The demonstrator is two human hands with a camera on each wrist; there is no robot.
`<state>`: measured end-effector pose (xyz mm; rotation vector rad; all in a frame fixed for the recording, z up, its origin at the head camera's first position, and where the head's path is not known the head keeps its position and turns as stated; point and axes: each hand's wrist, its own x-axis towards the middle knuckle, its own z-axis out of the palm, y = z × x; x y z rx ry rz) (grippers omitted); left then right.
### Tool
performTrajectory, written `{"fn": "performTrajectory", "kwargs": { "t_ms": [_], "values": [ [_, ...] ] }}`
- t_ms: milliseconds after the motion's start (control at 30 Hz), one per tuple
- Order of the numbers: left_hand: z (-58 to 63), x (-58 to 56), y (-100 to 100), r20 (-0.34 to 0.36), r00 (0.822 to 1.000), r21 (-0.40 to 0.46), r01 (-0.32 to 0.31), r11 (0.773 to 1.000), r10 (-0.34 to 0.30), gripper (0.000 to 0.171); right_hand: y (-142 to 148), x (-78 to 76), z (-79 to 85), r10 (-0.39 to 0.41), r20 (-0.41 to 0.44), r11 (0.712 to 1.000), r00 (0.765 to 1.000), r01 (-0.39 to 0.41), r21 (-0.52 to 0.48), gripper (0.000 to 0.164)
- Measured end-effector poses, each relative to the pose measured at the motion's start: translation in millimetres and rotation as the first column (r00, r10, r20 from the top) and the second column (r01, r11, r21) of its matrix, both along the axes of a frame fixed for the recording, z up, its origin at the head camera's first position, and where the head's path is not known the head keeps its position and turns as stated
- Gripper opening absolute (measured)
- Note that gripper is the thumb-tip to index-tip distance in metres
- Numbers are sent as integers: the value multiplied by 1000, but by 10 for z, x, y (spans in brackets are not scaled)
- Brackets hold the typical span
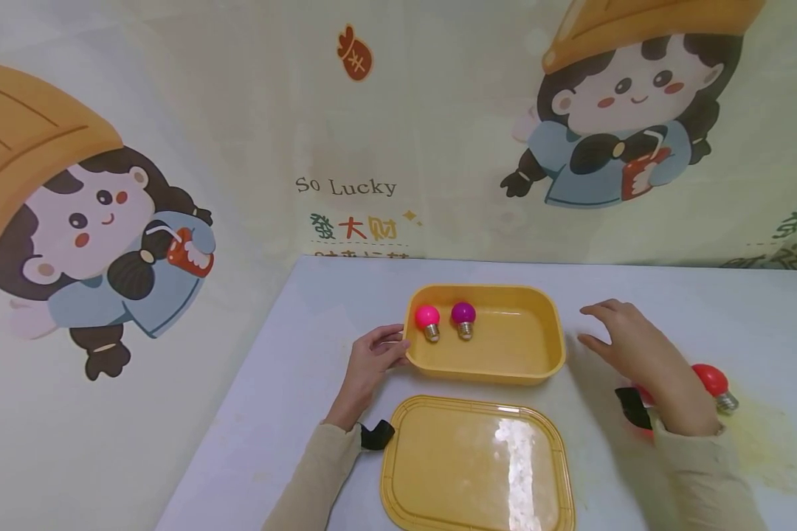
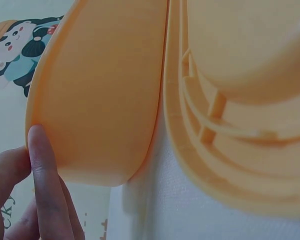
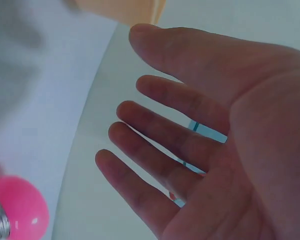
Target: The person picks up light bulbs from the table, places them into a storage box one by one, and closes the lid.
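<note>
That open-topped yellow box stands upright, one end held in the left fingers; inside, a pink bulb lies nearest them, a purple bulb just beyond.

The box is smooth plastic; the lid, glossy plastic; the purple bulb has a metal base.

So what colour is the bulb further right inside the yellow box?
The bulb is purple with a silvery base, clearest in the head view.

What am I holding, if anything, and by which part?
Your left hand holds the yellow box by its left end, near the rim; your right hand holds nothing.
</note>
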<state>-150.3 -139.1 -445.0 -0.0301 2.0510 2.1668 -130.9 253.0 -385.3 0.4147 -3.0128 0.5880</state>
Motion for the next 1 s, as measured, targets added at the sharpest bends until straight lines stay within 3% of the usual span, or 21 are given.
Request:
{"fn": "performTrajectory", "kwargs": {
  "t_ms": [433,733,1000],
  "values": [
    [-12,-4,-3,-2,1000,-2,5,1000,-5,42,265,73,-73,-46,-17,999,999,46,16,49],
    [-20,-2,0,-7,1000,3,1,1000,-1,42,391,49,-62,-117,78,992,990,112,62,54],
    [-21,-5,6,-13,1000,3,-2,1000,2,42,511,48,-80,-112,99,993,989,106,58,51]
  ]
}}
